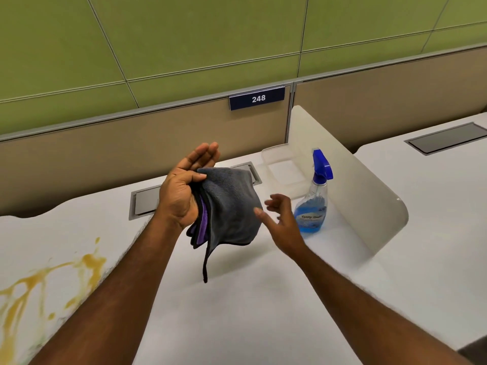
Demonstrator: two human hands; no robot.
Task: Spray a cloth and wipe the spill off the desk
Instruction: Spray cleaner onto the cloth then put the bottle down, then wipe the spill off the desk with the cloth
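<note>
Two bare hands worked above the white desk (237,312): the left hand (181,191) pinched a folded grey-and-purple microfibre cloth (229,206) aloft; the right hand (282,219), fingers spread, grasped nothing. Nearby stood a blue-liquid spray bottle (313,204), before an empty clear plastic tub (282,167). A yellow-brown spill (52,280) lay far left.

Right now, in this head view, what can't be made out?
- Spill: cut off by the left and bottom edges, so its extent is unknown.
- Spray bottle: label print too blurred to read.
- Cloth: the left hand hides the gripped edge.
- Floor box lid: partly behind the left hand.
</note>
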